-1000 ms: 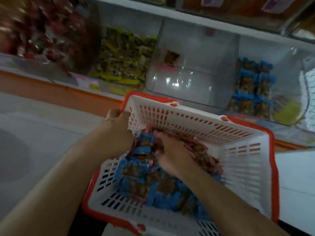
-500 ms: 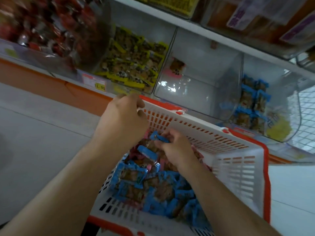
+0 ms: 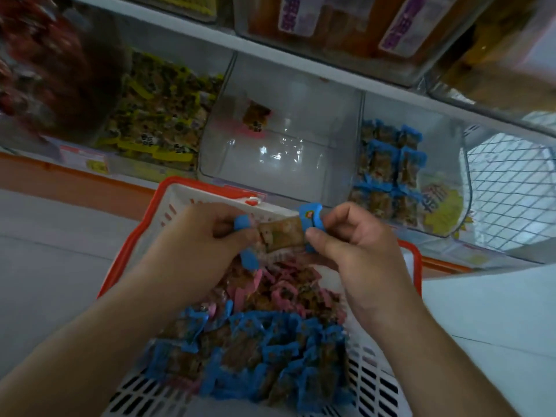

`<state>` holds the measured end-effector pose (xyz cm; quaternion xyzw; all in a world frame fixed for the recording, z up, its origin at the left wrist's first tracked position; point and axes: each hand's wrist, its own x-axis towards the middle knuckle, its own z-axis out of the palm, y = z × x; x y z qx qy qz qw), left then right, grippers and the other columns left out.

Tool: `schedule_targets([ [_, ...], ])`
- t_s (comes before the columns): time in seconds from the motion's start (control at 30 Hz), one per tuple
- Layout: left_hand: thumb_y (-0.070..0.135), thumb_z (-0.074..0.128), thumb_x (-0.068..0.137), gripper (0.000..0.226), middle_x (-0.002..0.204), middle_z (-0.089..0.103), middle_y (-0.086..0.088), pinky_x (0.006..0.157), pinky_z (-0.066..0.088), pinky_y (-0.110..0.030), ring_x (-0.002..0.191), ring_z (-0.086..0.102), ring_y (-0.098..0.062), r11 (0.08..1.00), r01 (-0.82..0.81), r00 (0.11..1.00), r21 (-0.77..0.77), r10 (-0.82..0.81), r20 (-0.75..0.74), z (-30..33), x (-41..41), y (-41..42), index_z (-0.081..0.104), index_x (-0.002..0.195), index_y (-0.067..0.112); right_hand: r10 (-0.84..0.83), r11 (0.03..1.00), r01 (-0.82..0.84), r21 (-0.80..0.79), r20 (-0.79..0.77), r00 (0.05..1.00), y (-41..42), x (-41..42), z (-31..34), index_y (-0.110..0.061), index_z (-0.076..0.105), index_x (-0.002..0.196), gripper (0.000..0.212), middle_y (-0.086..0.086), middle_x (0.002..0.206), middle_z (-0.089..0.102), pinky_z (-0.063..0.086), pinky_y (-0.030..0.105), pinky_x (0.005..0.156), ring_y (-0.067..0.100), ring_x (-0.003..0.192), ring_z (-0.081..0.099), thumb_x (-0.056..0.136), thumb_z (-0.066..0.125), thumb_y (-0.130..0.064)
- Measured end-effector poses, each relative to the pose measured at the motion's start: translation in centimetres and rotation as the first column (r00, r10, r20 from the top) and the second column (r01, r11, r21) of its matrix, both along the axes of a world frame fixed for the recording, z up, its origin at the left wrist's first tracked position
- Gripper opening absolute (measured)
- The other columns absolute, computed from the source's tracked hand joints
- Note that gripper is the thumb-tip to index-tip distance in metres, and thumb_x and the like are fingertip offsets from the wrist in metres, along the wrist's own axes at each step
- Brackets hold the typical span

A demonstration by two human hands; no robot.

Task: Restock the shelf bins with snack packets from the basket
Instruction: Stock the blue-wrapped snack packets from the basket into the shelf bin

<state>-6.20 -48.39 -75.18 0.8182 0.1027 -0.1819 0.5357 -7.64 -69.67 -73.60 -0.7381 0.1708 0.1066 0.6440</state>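
Head view: the blue-edged packet (image 3: pixel 281 234) sits between my two hands, above the far end of the basket (image 3: pixel 137 236), lying roughly level with its clear window up. My left hand (image 3: pixel 201 239) has fingers curled round the packet's left end, where blue wrapper pokes out above and below my knuckles. My right hand (image 3: pixel 352 239) pinches the right blue end between thumb (image 3: pixel 316 237) and curled forefinger. Both forearms reach in from the bottom corners and meet over the basket.

The basket is white slatted plastic with an orange-red rim. Inside it, blue packets (image 3: pixel 255 356) fill the near part and pink packets (image 3: pixel 282 290) lie in a heap farther in, just under my hands.

Beyond the basket a row of clear shelf bins runs across. The middle bin (image 3: pixel 316 164), straight ahead, holds one pink-edged packet (image 3: pixel 255 118) near its back. The right bin (image 3: pixel 451 176) holds stacked blue packets (image 3: pixel 388 164) and wears a yellow sticker (image 3: pixel 442 206) on its front. The left bin (image 3: pixel 207 115) is packed with yellow packets (image 3: pixel 156 115). Farther left there is a blurred mass of red packets (image 3: pixel 39 64). On the upper shelf (image 3: pixel 301 64) stand clear containers of orange-brown goods with purple labels (image 3: pixel 403 22).
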Motion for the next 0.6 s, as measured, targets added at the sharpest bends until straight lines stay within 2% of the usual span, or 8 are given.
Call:
schedule_targets([
  [0.1, 0.012, 0.072, 0.093, 0.01, 0.09, 0.08, -0.005, 0.083, 0.063, -0.045, 0.091, 0.078, -0.026, 0.945, -0.138, 0.989, -0.298, 0.117, -0.09, 0.6, 0.4, -0.6, 0.08, 0.092, 0.018, -0.012, 0.99, 0.021, 0.137, -0.068, 0.998, -1.0, 0.8, -0.2, -0.009, 0.064, 0.095, 0.015, 0.012, 0.096, 0.079, 0.064, 0.042, 0.075, 0.03, 0.088, 0.078, 0.094, 0.07, 0.004],
  [0.17, 0.01, 0.07, 0.091, 0.012, 0.098, 0.078, -0.016, 0.081, 0.064, -0.041, 0.096, 0.076, -0.033, 0.884, -0.204, 0.976, -0.421, 0.15, -0.159, 0.8, 0.6, -1.0, 0.077, 0.1, 0.008, 0.021, 0.981, 0.0, 0.192, -0.106, 0.994, -1.4, 1.1, -0.2, -0.011, 0.067, 0.11, 0.022, 0.013, 0.099, 0.079, 0.063, 0.04, 0.074, 0.031, 0.09, 0.078, 0.095, 0.07, 0.004],
  [0.27, 0.014, 0.069, 0.084, 0.025, 0.112, 0.07, -0.032, 0.096, 0.058, -0.056, 0.109, 0.068, -0.048, 0.818, -0.236, 0.967, -0.525, 0.143, -0.212, 1.0, 0.9, -1.2, 0.075, 0.103, -0.001, 0.07, 0.974, -0.046, 0.222, -0.1, 0.993, -1.8, 1.4, -0.3, -0.025, 0.07, 0.121, 0.039, 0.013, 0.102, 0.079, 0.061, 0.044, 0.081, 0.031, 0.095, 0.078, 0.093, 0.07, 0.003],
  [0.33, 0.015, 0.068, 0.082, 0.025, 0.112, 0.067, -0.037, 0.098, 0.054, -0.063, 0.108, 0.064, -0.055, 0.81, -0.187, 0.973, -0.556, 0.074, -0.219, 1.3, 0.8, -1.3, 0.073, 0.099, -0.003, 0.048, 0.971, -0.027, 0.24, -0.08, 0.996, -2.0, 1.7, -0.3, -0.025, 0.07, 0.123, 0.04, 0.013, 0.101, 0.08, 0.058, 0.045, 0.083, 0.03, 0.094, 0.077, 0.092, 0.071, 0.001],
  [0.4, 0.014, 0.073, 0.082, 0.013, 0.1, 0.072, -0.032, 0.091, 0.057, -0.06, 0.096, 0.07, -0.051, 0.838, -0.091, 0.98, -0.538, -0.021, -0.199, 1.4, 0.6, -1.5, 0.077, 0.089, 0.003, -0.042, 0.962, 0.062, 0.265, -0.081, 0.996, -2.0, 1.9, -0.4, -0.019, 0.07, 0.121, 0.036, 0.013, 0.097, 0.079, 0.057, 0.044, 0.079, 0.028, 0.087, 0.076, 0.09, 0.074, -0.002],
  [0.47, 0.011, 0.082, 0.08, 0.007, 0.094, 0.075, -0.027, 0.094, 0.055, -0.063, 0.089, 0.073, -0.048, 0.857, -0.021, 0.979, -0.515, -0.086, -0.183, 1.1, 0.5, -2.1, 0.078, 0.085, 0.007, -0.174, 0.953, 0.195, 0.233, -0.107, 0.979, -1.8, 1.7, -1.1, -0.023, 0.07, 0.114, 0.037, 0.012, 0.1, 0.078, 0.06, 0.047, 0.081, 0.03, 0.09, 0.076, 0.083, 0.086, -0.014],
  [0.53, 0.008, 0.084, 0.076, 0.01, 0.093, 0.075, -0.028, 0.094, 0.055, -0.064, 0.086, 0.074, -0.046, 0.859, -0.079, 0.983, -0.506, -0.016, -0.182, 0.8, 0.4, -2.8, 0.078, 0.084, 0.007, -0.263, 0.951, 0.279, 0.137, -0.123, 0.957, -1.5, 1.3, -1.6, -0.037, 0.066, 0.103, 0.046, 0.01, 0.108, 0.077, 0.061, 0.055, 0.091, 0.034, 0.099, 0.076, 0.065, 0.093, -0.04],
  [0.6, 0.017, 0.087, 0.072, 0.019, 0.094, 0.075, -0.028, 0.081, 0.064, -0.049, 0.084, 0.076, -0.039, 0.837, -0.196, 0.977, -0.51, 0.12, -0.177, 0.4, 0.3, -3.3, 0.078, 0.084, 0.006, -0.217, 0.972, 0.224, 0.067, -0.103, 0.971, -1.2, 0.8, -1.2, -0.043, 0.061, 0.097, 0.045, 0.006, 0.108, 0.076, 0.06, 0.056, 0.095, 0.031, 0.101, 0.076, 0.065, 0.09, -0.049],
])
